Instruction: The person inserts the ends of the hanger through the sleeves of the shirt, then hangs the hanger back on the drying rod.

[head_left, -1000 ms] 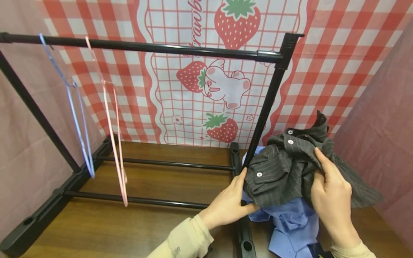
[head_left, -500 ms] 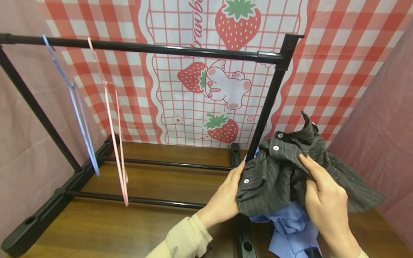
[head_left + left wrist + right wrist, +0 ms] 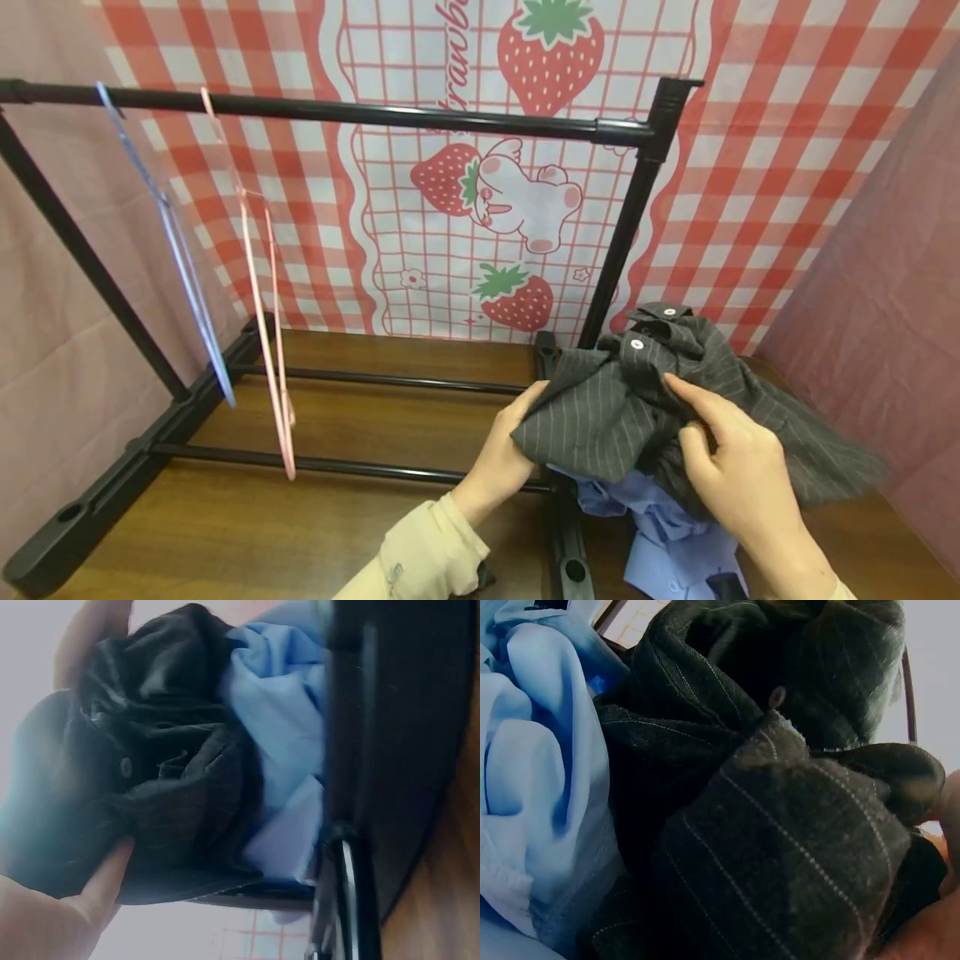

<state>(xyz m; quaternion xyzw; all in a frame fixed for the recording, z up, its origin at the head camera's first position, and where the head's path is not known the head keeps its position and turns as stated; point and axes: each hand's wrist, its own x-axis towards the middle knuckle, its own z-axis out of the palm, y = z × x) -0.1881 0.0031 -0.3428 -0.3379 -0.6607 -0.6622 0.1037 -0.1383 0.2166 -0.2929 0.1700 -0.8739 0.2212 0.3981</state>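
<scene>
Both hands hold a crumpled dark grey pinstriped shirt [image 3: 592,417] with white buttons, up off the table at the right of the head view. My left hand [image 3: 498,462] grips its left edge, the fingers hidden behind the cloth; in the left wrist view, that thumb [image 3: 109,877] lies over the fabric. Toward the shirt's middle, my right hand [image 3: 742,475] pinches a fold between thumb and index finger. A light blue shirt [image 3: 675,554] lies bunched beneath, partly covered. In the right wrist view, striped cloth [image 3: 780,847] fills most of the picture.
A black garment rack [image 3: 450,119] stands on the wooden table [image 3: 300,533], its right upright [image 3: 622,225] close behind the grey shirt. From its bar hang a blue hanger [image 3: 180,242] and a pink hanger [image 3: 258,308]. A strawberry-print checked cloth [image 3: 810,150] covers the back.
Both hands have shifted left with the grey shirt. Its raised collar tip has folded down, and the buttoned pocket flap has turned out of sight.
</scene>
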